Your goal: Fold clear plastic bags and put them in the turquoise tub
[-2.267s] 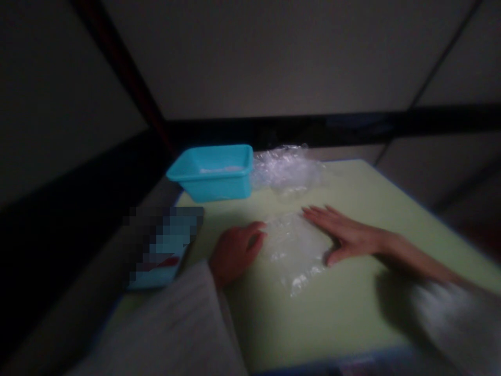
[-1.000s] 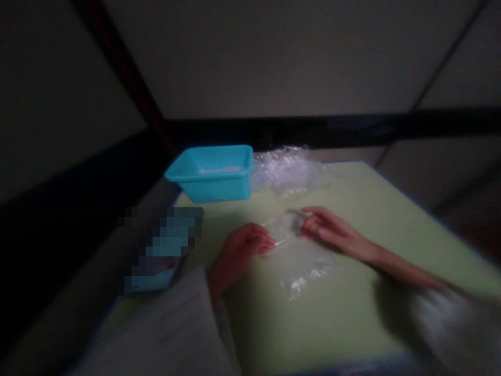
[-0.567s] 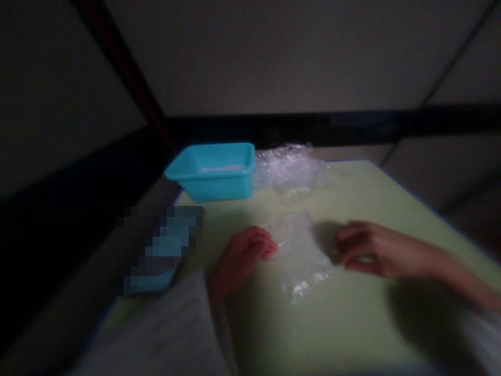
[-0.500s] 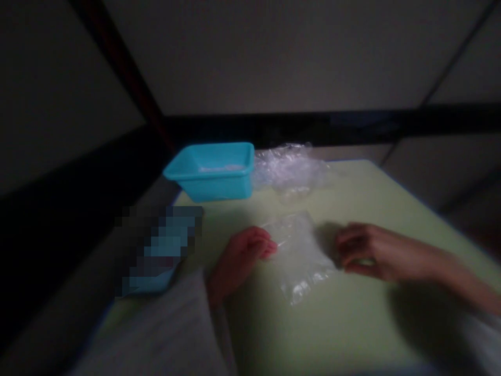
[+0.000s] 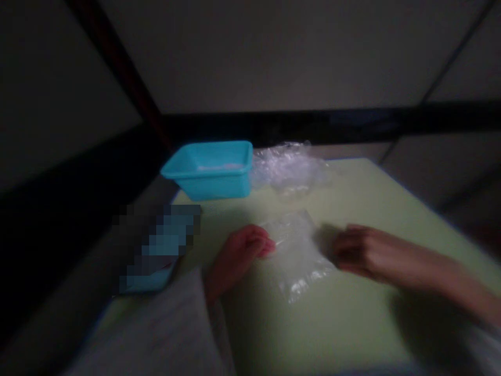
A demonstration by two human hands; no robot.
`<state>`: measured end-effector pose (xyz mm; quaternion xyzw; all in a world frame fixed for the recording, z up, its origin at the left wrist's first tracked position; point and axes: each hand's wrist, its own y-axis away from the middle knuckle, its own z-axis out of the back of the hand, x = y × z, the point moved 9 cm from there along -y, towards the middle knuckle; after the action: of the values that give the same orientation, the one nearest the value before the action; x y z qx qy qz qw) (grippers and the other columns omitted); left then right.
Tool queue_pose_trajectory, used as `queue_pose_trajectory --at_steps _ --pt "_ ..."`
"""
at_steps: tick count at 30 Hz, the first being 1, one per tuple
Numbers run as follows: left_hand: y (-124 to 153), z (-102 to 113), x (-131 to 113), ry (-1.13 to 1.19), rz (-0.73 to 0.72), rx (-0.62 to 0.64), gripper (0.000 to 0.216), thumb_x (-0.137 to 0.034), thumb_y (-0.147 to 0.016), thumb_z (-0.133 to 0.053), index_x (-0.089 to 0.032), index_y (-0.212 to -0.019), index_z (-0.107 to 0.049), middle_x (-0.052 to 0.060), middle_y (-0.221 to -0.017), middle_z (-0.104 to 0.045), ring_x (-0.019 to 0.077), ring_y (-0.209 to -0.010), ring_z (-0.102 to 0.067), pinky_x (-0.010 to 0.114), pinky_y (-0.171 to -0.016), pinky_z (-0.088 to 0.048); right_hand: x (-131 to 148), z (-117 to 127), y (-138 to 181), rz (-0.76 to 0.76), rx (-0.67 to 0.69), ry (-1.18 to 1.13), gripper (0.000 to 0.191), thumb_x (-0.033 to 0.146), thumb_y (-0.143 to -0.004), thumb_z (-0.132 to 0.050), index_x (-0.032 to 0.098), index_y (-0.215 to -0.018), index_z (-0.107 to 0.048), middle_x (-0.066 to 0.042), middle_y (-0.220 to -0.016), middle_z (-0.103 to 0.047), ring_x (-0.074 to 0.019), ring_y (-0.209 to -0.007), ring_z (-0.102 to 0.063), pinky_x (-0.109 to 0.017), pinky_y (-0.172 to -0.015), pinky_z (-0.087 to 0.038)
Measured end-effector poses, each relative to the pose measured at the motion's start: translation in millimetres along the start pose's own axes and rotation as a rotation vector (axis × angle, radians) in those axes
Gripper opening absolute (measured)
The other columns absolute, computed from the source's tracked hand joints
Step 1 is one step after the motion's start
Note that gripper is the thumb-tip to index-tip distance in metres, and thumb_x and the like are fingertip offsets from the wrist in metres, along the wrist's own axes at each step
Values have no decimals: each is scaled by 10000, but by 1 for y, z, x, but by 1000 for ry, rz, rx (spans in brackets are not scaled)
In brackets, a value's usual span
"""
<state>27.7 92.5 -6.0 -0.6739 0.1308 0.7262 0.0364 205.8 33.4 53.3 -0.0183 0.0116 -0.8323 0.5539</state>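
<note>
A clear plastic bag [image 5: 298, 254] lies flat on the pale green table [image 5: 352, 318]. My left hand [image 5: 239, 255] is closed, with its fingertips pinching the bag's left edge. Just right of the bag hovers my right hand [image 5: 358, 250], fingers curled in and smeared by motion; whether it holds anything is hidden.
A turquoise plastic tub [image 5: 209, 169] stands at the table's far left corner. A heap of crumpled clear plastic bags [image 5: 288, 167] lies beside it. A pixelated blue object [image 5: 156, 249] sits at the left edge. A dark rail runs behind the table.
My right hand lay flat on the bag, then pinched its top edge together with the left, then let go and drew back to the right. The left hand keeps its pinch.
</note>
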Motion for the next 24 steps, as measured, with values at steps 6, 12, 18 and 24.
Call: queue_pose_trajectory --at_steps 6,12,18,24 --pt "0 1 1 27 10 -5 225 -351 -677 -628 -159 -768 -554 45 -759 -697 182 -743 -678 309 -700 -532 3 -2 -1 9 -6 52 286 164 -924 -459 184 -650 -540 3 -721 -548 -132 -657 -460 -333 -701 -317" --pt "0 1 -2 17 18 -6 218 -347 -682 -625 -156 -761 -556 49 -764 -703 175 -748 -681 296 -713 -532 1 -6 -2 12 -26 88 261 157 -899 -470 184 -648 -537 1 -700 -538 -136 -655 -464 -336 -689 -318" --pt "0 0 1 36 22 -5 216 -340 -681 -629 -157 -763 -549 44 -752 -705 177 -750 -686 303 -730 -541 -2 0 4 -1 -107 78 189 157 -901 -448 178 -766 -578 -34 -779 -593 -141 -673 -505 -318 -657 -350" --pt "-1 0 1 15 -3 7 198 -332 -692 -618 -159 -757 -546 48 -753 -708 173 -746 -685 285 -705 -539 0 8 6 53 -215 37 176 145 -919 -387 155 -885 -560 -61 -813 -631 -141 -672 -534 -298 -620 -391"
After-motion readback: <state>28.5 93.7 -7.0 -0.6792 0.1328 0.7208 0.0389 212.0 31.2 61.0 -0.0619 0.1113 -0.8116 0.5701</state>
